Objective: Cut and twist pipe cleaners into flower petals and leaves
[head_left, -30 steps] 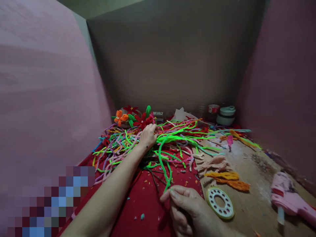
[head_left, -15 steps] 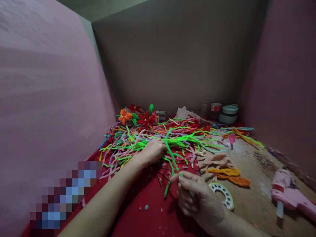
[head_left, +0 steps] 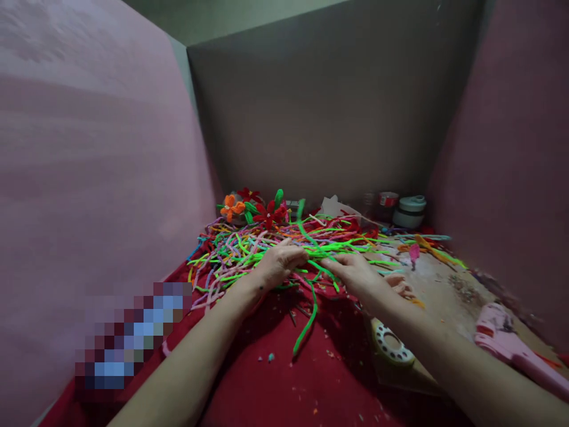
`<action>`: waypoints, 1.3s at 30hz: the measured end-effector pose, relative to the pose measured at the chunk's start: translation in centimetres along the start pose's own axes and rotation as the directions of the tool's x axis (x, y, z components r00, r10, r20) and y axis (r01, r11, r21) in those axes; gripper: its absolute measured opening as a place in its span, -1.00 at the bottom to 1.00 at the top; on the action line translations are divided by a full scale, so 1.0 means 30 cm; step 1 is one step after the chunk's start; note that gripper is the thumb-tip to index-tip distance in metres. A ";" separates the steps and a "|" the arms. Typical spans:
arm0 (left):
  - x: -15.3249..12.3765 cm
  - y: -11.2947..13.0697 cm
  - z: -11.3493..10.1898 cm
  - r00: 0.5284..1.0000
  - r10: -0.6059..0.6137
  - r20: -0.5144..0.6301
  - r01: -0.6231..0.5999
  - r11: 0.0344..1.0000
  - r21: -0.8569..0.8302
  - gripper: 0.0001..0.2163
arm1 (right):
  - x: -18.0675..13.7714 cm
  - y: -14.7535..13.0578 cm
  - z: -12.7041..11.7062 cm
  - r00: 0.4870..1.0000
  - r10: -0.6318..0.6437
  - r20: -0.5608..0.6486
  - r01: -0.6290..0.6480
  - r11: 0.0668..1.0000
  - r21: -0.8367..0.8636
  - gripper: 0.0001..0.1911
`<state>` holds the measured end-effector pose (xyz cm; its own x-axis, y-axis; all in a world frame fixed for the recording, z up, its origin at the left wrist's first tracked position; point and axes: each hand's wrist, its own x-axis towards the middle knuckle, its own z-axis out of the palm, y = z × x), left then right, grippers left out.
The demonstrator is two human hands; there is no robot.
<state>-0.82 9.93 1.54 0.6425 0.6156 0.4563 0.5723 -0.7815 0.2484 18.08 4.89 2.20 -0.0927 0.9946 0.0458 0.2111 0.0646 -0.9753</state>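
Observation:
Both hands are close together at the front of a heap of fuzzy pipe cleaners [head_left: 231,252] in many colours. My left hand [head_left: 281,264] is closed, its fingers bent round a green pipe cleaner [head_left: 315,308] whose long end curves down over the red cloth. Just to the right, my right hand [head_left: 355,277] pinches with its fingertips where a darker green strand [head_left: 307,234] comes down from above. The exact grip is partly hidden by the fingers. Behind them lies a bundle of bright green pipe cleaners [head_left: 351,246].
Pipe-cleaner flowers, one orange [head_left: 232,207] and one red [head_left: 269,214], stand at the back left. A pale blue-green lidded container [head_left: 409,212] is at the back right. A pink glue gun [head_left: 507,344] and a ring with holes [head_left: 393,343] lie on the right.
My right hand has moved forward and up from near the front to the heap, beside my left hand. The upright green strand now reaches higher. The view has shifted slightly.

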 end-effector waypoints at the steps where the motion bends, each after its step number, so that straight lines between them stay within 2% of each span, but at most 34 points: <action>1: 0.002 0.003 0.006 1.000 0.028 0.003 -0.028 1.000 0.014 -0.77 | 0.020 -0.001 0.010 0.999 0.017 0.041 -0.016 0.999 -0.036 -0.74; 3: 0.004 0.006 0.019 0.998 0.060 0.024 -0.061 0.997 0.051 -0.78 | 0.046 -0.001 0.027 0.989 0.096 0.113 -0.089 0.994 -0.065 -0.74; 6: 0.000 -0.013 0.038 0.998 0.045 0.048 -0.050 0.992 0.116 -0.80 | 0.044 -0.010 0.009 0.986 0.131 0.104 -0.127 0.991 -0.045 -0.70; 11: -0.022 -0.101 0.032 0.997 -0.067 0.027 0.063 0.991 0.121 -0.80 | -0.057 -0.049 -0.172 0.976 0.177 0.129 -0.198 0.965 0.173 -0.67; 14: -0.023 -0.114 0.012 0.994 -0.110 -0.021 0.111 0.990 0.081 -0.85 | -0.131 -0.061 -0.263 0.973 0.206 0.107 -0.231 0.900 0.371 -0.74; 16: -0.014 -0.078 0.000 0.989 -0.130 -0.072 0.133 0.990 0.039 -0.87 | -0.162 -0.057 -0.274 0.971 0.219 0.095 -0.237 0.850 0.471 -0.81; 18: 0.001 -0.004 -0.007 0.984 -0.147 -0.104 0.145 0.989 -0.027 -0.84 | -0.173 -0.047 -0.249 0.969 0.215 0.121 -0.246 0.803 0.543 -0.82; 20: 0.015 0.091 -0.006 0.984 -0.161 -0.074 0.149 0.978 -0.148 -0.76 | -0.169 -0.035 -0.203 0.974 0.181 0.139 -0.228 0.787 0.574 -0.81; 21: 0.022 0.139 -0.003 0.978 -0.210 -0.008 0.191 0.908 -0.374 -0.72 | -0.163 -0.030 -0.178 0.972 0.177 0.157 -0.236 0.784 0.574 -0.81; 22: 0.028 0.182 0.001 0.966 -0.255 0.036 0.232 0.798 -0.557 -0.73 | -0.158 -0.025 -0.154 0.971 0.168 0.172 -0.237 0.789 0.567 -0.81; 23: 0.033 0.217 0.007 0.951 -0.303 0.065 0.266 0.691 -0.672 -0.76 | -0.152 -0.021 -0.132 0.970 0.162 0.183 -0.238 0.799 0.552 -0.83; 26: 0.038 0.267 0.022 0.889 -0.457 0.030 0.262 0.454 -0.852 -0.76 | -0.138 -0.010 -0.084 0.964 0.117 0.239 -0.224 0.841 0.491 -0.81; 28: 0.031 0.259 0.025 0.869 -0.491 0.058 0.248 0.331 -0.910 -0.76 | -0.130 -0.004 -0.067 0.960 0.080 0.269 -0.197 0.874 0.444 -0.79; 30: 0.021 0.237 0.019 0.869 -0.480 0.122 0.263 0.238 -0.935 -0.77 | -0.119 0.002 -0.059 0.960 0.047 0.275 -0.167 0.888 0.430 -0.79; 32: 0.009 0.215 0.004 0.878 -0.447 0.172 0.294 0.220 -0.930 -0.79 | -0.106 0.010 -0.056 0.958 0.030 0.286 -0.158 0.886 0.435 -0.79; 35: -0.004 0.196 -0.028 0.896 -0.391 0.209 0.332 0.278 -0.902 -0.80 | -0.087 0.026 -0.053 0.947 0.023 0.321 -0.171 0.881 0.441 -0.80; 39: -0.012 0.190 -0.060 0.876 -0.407 0.260 0.406 0.329 -0.853 -0.84 | -0.075 0.046 -0.047 0.939 0.017 0.344 -0.192 0.857 0.479 -0.79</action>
<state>1.30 5.09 4.33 0.4621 0.8835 0.0762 0.0145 -0.0934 0.9955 19.95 2.84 1.07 -0.4184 0.9070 -0.0484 -0.2677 -0.1741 -0.9477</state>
